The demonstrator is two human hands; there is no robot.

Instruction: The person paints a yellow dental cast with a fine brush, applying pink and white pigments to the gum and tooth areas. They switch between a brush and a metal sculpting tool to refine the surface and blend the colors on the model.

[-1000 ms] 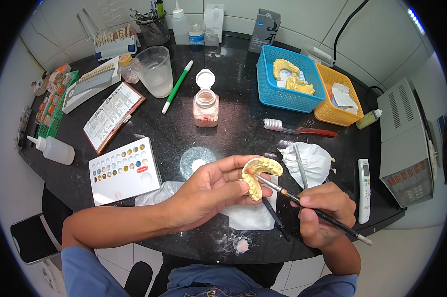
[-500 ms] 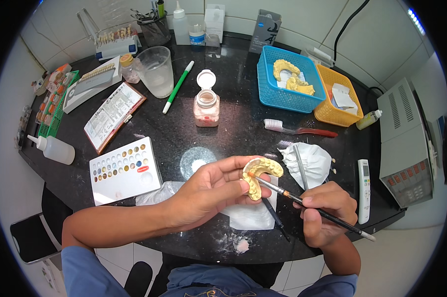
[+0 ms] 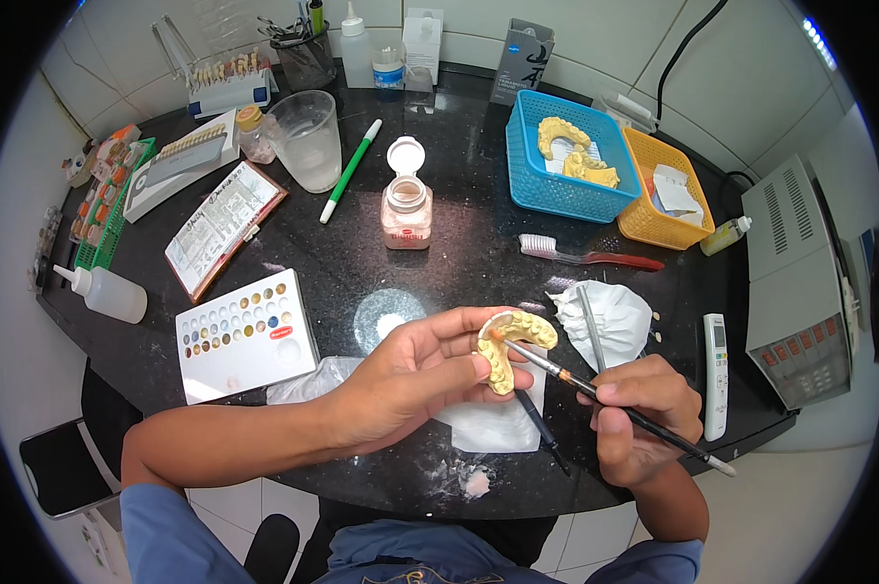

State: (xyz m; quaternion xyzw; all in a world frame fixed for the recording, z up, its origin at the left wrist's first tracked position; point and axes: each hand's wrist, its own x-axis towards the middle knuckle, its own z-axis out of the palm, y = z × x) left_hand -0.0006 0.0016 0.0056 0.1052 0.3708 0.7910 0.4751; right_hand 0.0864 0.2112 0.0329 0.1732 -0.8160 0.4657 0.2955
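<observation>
In my left hand (image 3: 415, 365) is a yellow plaster dental cast (image 3: 499, 372), a curved arch with teeth, gripped between thumb and fingers. My right hand (image 3: 647, 414) pinches a slim brush (image 3: 661, 430) with a dark handle and metal ferrule. Its tip rests at the inner left side of the arch, by an orange-pink patch. Another thin grey tool (image 3: 590, 326) runs from the right fingers up over a crumpled white cloth (image 3: 622, 324); whether the hand holds it, I cannot tell. Below the cast lie a white tissue (image 3: 493, 428) and a dark-handled tool (image 3: 545, 434).
An open jar of pink powder (image 3: 406, 216) stands mid-table. To the left lies a white palette (image 3: 245, 341); a toothbrush (image 3: 590, 255) lies right. A blue basket (image 3: 568, 200) holds more casts, beside a yellow basket (image 3: 659, 229). A clear cup (image 3: 308, 146) and green marker (image 3: 352, 170) stand farther back.
The brush tip has shifted slightly up along the inner side of the cast, with a small movement of my right hand. My left hand and the cast stay in place.
</observation>
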